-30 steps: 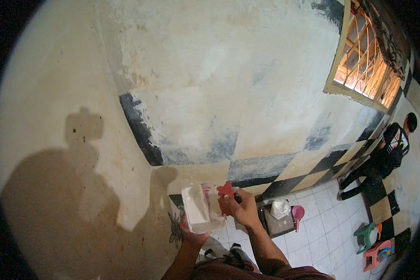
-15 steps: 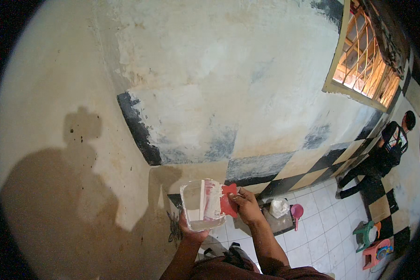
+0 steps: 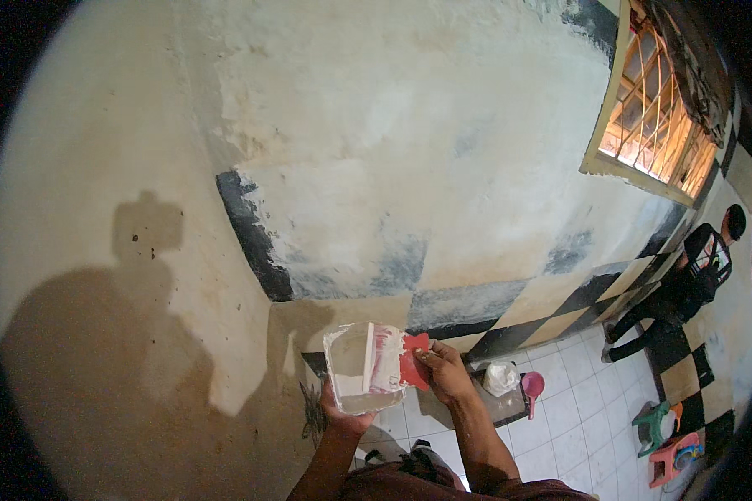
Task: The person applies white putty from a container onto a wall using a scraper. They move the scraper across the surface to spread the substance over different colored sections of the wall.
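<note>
A clear plastic tub (image 3: 348, 404) smeared with whitish paste rests in my left hand (image 3: 342, 415), whose fingers wrap its near left side. My right hand (image 3: 448, 373) grips the red handle of a wide putty knife (image 3: 415, 362). The knife's broad, paste-streaked blade lies across the tub's opening. Both hands are held in front of my body, close to the lower part of the wall. How much paste lies beneath the blade is hidden.
The patchy wall (image 3: 351, 167) carries black and cream squares low down. A white bag (image 3: 500, 378) and a pink dipper (image 3: 532, 385) lie on the right, over white floor tiles (image 3: 568, 392). Farther right are a person (image 3: 685, 280), a green stool (image 3: 653, 427), a pink stool (image 3: 668, 462) and a barred window (image 3: 652, 108).
The putty knife has shifted slightly right across the tub, and less paste shows on its blade beside the handle. The view has moved a little. Both hands keep their holds.
</note>
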Demonstrator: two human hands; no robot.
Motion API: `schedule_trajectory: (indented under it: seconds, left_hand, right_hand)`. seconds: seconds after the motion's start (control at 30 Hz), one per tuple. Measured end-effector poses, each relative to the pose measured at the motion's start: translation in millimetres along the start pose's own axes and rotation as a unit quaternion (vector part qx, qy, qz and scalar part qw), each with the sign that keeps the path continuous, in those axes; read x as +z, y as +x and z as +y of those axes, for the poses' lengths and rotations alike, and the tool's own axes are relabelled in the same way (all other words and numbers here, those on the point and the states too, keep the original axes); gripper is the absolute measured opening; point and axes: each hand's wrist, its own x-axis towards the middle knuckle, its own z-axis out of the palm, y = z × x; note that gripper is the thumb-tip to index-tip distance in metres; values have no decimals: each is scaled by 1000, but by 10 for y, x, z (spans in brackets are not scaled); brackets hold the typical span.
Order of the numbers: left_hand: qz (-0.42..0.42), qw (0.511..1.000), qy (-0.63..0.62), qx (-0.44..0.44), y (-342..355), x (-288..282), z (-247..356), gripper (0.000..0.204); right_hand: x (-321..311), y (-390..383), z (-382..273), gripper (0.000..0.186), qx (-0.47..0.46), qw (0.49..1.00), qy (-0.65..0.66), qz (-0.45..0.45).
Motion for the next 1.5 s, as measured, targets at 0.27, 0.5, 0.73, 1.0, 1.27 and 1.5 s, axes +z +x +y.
schedule_trajectory:
  seconds: [0.27,0.5,0.73,1.0,1.27,1.5]
  left_hand:
    - [21,999,30,-8,-10,-160,122,76]
    - [-1,999,-29,-17,50,19,195,65]
    - [-63,994,-82,-22,-110,-7,331,62]
    - [129,991,13,35,-143,276,452,57]
    - [-25,997,-24,70,-149,-242,408,59]
    - [93,991,-64,72,-279,0,436,60]
  right_hand:
    - [364,31,-302,29,44,991,117,-50]
    - [836,496,-1271,42,-74,985,92,-126]
    - [2033,863,-2958,22,-435,888,-138,-52]
    - [3007,1048,-3658,25,-735,316,-576,168]
    - [2622,1971,-2930,25,-746,72,-648,133]
    - [2539,1368,-2621,21,-688,141,-702,113]
